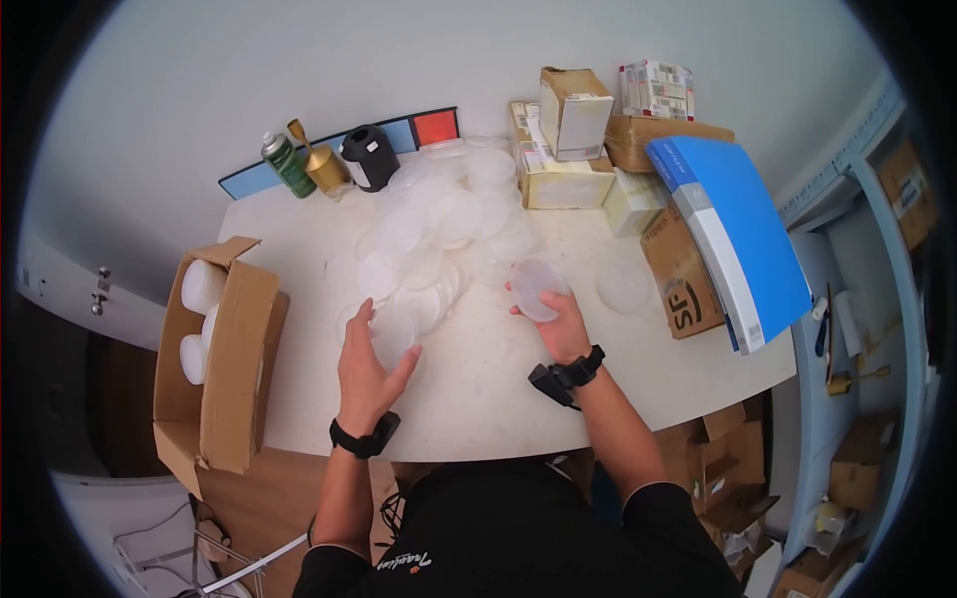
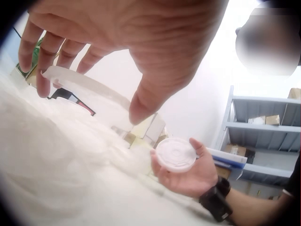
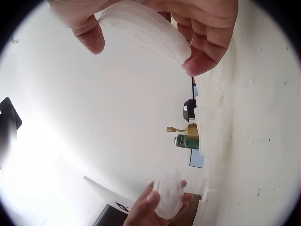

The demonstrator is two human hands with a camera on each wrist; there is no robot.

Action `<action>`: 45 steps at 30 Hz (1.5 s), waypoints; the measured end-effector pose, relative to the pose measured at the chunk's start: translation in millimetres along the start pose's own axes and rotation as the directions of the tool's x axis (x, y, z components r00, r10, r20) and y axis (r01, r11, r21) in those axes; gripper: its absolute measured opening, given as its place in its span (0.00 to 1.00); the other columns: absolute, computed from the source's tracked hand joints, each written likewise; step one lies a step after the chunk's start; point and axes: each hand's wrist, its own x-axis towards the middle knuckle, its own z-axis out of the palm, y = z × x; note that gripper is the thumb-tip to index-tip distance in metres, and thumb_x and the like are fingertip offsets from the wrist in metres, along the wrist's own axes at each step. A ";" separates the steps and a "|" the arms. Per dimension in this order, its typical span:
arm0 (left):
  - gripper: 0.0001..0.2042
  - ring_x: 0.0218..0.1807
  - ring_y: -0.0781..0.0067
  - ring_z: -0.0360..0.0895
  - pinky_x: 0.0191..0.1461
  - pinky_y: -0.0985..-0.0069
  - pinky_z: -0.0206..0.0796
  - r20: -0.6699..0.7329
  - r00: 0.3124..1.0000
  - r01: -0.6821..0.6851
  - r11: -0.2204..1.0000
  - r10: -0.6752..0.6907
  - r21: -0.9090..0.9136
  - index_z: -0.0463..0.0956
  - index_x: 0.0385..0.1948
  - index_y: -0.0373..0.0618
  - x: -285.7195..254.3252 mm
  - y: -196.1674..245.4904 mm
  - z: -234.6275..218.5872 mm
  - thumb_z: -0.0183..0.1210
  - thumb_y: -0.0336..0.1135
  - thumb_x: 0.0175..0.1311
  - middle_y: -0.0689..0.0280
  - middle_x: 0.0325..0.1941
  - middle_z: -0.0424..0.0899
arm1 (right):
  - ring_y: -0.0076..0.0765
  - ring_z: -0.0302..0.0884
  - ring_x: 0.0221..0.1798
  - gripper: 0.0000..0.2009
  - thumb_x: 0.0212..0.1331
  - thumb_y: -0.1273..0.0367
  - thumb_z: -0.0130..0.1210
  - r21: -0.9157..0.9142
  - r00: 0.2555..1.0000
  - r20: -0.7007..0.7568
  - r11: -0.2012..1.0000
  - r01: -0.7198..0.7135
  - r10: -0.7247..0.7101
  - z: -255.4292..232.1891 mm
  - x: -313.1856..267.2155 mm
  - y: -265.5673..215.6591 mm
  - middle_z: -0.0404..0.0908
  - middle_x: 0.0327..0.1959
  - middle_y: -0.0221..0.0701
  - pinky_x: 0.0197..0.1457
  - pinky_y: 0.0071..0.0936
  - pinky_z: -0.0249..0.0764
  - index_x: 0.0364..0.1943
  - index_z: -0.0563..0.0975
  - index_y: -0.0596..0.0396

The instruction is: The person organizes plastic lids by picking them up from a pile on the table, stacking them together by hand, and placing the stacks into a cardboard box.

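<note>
Translucent round plastic lids (image 1: 439, 214) lie in a loose heap over the middle of the white table. My left hand (image 1: 371, 374) holds one round lid (image 1: 394, 334) between thumb and fingers at the heap's near edge; the left wrist view shows this lid (image 2: 89, 89) tilted, with the thumb at its rim. To the right, my right hand (image 1: 563, 327) holds another lid (image 1: 538, 289) in its upturned palm, fingers and thumb around the rim. A single lid (image 1: 623, 285) lies flat on the table right of that hand.
At the left stands an open cardboard box (image 1: 239, 369) with white round containers (image 1: 202, 287). Along the back are a green spray can (image 1: 287, 164), a brass-coloured item (image 1: 326, 169) and a black canister (image 1: 369, 159). Cartons (image 1: 565, 184) and a blue binder (image 1: 743, 239) stand back right.
</note>
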 end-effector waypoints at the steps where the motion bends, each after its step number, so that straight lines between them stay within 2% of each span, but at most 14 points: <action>1: 0.36 0.54 0.54 0.81 0.62 0.61 0.73 -0.017 0.999 0.028 0.993 -0.030 -0.117 0.62 0.70 0.37 1.5 5.1 1.7 0.66 0.43 0.63 0.52 0.61 0.75 | 0.40 0.74 0.63 0.31 0.58 0.59 0.56 -0.043 1.000 0.011 0.999 0.021 -0.020 4.3 -0.5 -2.3 0.74 0.65 0.39 0.58 0.39 0.74 0.67 0.67 0.56; 2: 0.36 0.52 0.56 0.82 0.61 0.61 0.74 0.080 0.988 0.151 0.914 -0.130 -0.377 0.61 0.70 0.37 3.5 9.5 4.0 0.63 0.46 0.65 0.53 0.61 0.74 | 0.39 0.74 0.64 0.34 0.57 0.58 0.57 -0.061 0.999 0.024 0.997 0.037 -0.036 7.7 -1.3 -3.8 0.74 0.66 0.39 0.59 0.38 0.74 0.68 0.67 0.56; 4: 0.35 0.48 0.59 0.84 0.60 0.61 0.76 0.326 0.918 0.397 0.529 -0.226 -0.750 0.60 0.72 0.39 9.0 19.7 10.0 0.58 0.53 0.70 0.55 0.60 0.74 | 0.38 0.73 0.64 0.38 0.53 0.55 0.59 -0.099 0.996 0.055 0.993 0.070 -0.064 12.8 -2.8 -5.5 0.72 0.69 0.40 0.61 0.35 0.72 0.69 0.66 0.56; 5: 0.35 0.48 0.56 0.85 0.60 0.61 0.77 0.461 0.862 0.506 0.371 -0.210 -0.778 0.60 0.71 0.42 12.4 26.6 13.8 0.50 0.61 0.73 0.54 0.58 0.77 | 0.37 0.72 0.64 0.39 0.52 0.54 0.59 -0.094 0.995 0.066 0.993 0.076 -0.070 13.6 -3.3 -5.2 0.72 0.68 0.39 0.61 0.34 0.72 0.70 0.66 0.56; 8: 0.34 0.48 0.53 0.86 0.59 0.60 0.78 0.690 0.718 0.689 -0.039 -0.091 -0.723 0.64 0.68 0.42 17.4 29.7 37.1 0.49 0.62 0.74 0.54 0.54 0.80 | 0.34 0.70 0.63 0.42 0.51 0.51 0.61 -0.117 0.992 0.101 0.989 0.090 -0.078 14.3 -4.1 -6.6 0.73 0.67 0.37 0.62 0.32 0.70 0.71 0.65 0.55; 12: 0.34 0.55 0.53 0.83 0.64 0.55 0.72 0.811 0.584 0.752 -0.354 -0.031 -0.556 0.69 0.65 0.44 17.8 35.5 63.2 0.46 0.66 0.74 0.57 0.57 0.81 | 0.34 0.67 0.64 0.44 0.53 0.50 0.65 -0.299 0.976 0.180 0.939 0.171 -0.120 18.2 -10.1 -14.3 0.70 0.66 0.36 0.66 0.34 0.66 0.73 0.63 0.53; 17: 0.37 0.61 0.62 0.77 0.70 0.56 0.61 0.847 0.524 0.807 -0.264 -0.092 -0.528 0.66 0.70 0.51 16.5 59.3 62.1 0.45 0.70 0.72 0.66 0.66 0.77 | 0.38 0.67 0.66 0.55 0.45 0.47 0.77 -0.576 0.920 0.336 0.728 0.372 -0.204 14.8 -9.9 -7.1 0.66 0.66 0.36 0.72 0.37 0.61 0.75 0.59 0.54; 23: 0.39 0.65 0.65 0.74 0.70 0.55 0.61 0.852 0.523 0.837 -0.171 -0.034 -0.520 0.65 0.72 0.55 15.0 59.8 66.4 0.44 0.73 0.70 0.67 0.71 0.73 | 0.41 0.66 0.68 0.59 0.37 0.46 0.81 -0.640 0.861 0.463 0.593 0.488 -0.208 23.7 -12.3 -11.4 0.68 0.64 0.38 0.72 0.39 0.61 0.74 0.60 0.55; 27: 0.41 0.67 0.64 0.72 0.69 0.54 0.64 0.861 0.508 0.848 -0.173 -0.004 -0.501 0.64 0.73 0.56 16.3 57.6 64.9 0.41 0.76 0.69 0.67 0.72 0.72 | 0.41 0.67 0.68 0.57 0.38 0.49 0.81 -0.622 0.870 0.448 0.627 0.468 -0.205 21.3 -11.6 -10.8 0.68 0.64 0.38 0.72 0.38 0.62 0.74 0.61 0.55; 30: 0.42 0.68 0.65 0.72 0.67 0.55 0.66 0.872 0.483 0.866 -0.099 -0.087 -0.490 0.63 0.73 0.56 17.4 59.5 63.1 0.38 0.78 0.68 0.67 0.72 0.72 | 0.39 0.68 0.67 0.54 0.40 0.53 0.80 -0.614 0.874 0.451 0.649 0.449 -0.178 22.9 -11.8 -16.6 0.70 0.64 0.38 0.71 0.36 0.63 0.74 0.61 0.55; 32: 0.43 0.66 0.66 0.74 0.66 0.57 0.68 0.859 0.500 0.864 -0.009 -0.112 -0.504 0.64 0.73 0.56 16.9 60.8 63.0 0.37 0.78 0.68 0.68 0.70 0.73 | 0.36 0.70 0.66 0.52 0.43 0.57 0.78 -0.587 0.876 0.461 0.692 0.420 -0.141 23.9 -11.4 -16.2 0.71 0.64 0.37 0.69 0.35 0.65 0.74 0.61 0.55; 35: 0.43 0.63 0.68 0.77 0.65 0.60 0.70 0.825 0.544 0.838 0.132 -0.152 -0.529 0.64 0.72 0.55 15.7 62.5 66.2 0.35 0.79 0.68 0.67 0.67 0.76 | 0.32 0.73 0.62 0.49 0.48 0.60 0.75 -0.516 0.920 0.391 0.829 0.217 0.002 24.9 -14.2 -17.0 0.72 0.63 0.36 0.67 0.33 0.67 0.75 0.60 0.54; 39: 0.43 0.60 0.69 0.80 0.63 0.65 0.72 0.776 0.604 0.783 0.316 -0.181 -0.536 0.65 0.71 0.52 12.9 65.0 70.2 0.32 0.78 0.69 0.66 0.62 0.80 | 0.29 0.74 0.58 0.48 0.51 0.63 0.73 -0.476 0.911 0.411 0.858 0.193 0.023 17.8 -11.0 -9.8 0.70 0.64 0.34 0.66 0.30 0.68 0.76 0.57 0.53; 45: 0.43 0.56 0.65 0.84 0.60 0.65 0.76 0.772 0.627 0.759 0.305 -0.103 -0.576 0.66 0.71 0.49 11.7 63.7 69.7 0.30 0.77 0.71 0.61 0.62 0.81 | 0.28 0.72 0.60 0.48 0.52 0.66 0.72 -0.438 0.895 0.437 0.890 0.130 0.085 21.2 -12.2 -10.0 0.68 0.63 0.32 0.66 0.28 0.67 0.77 0.56 0.51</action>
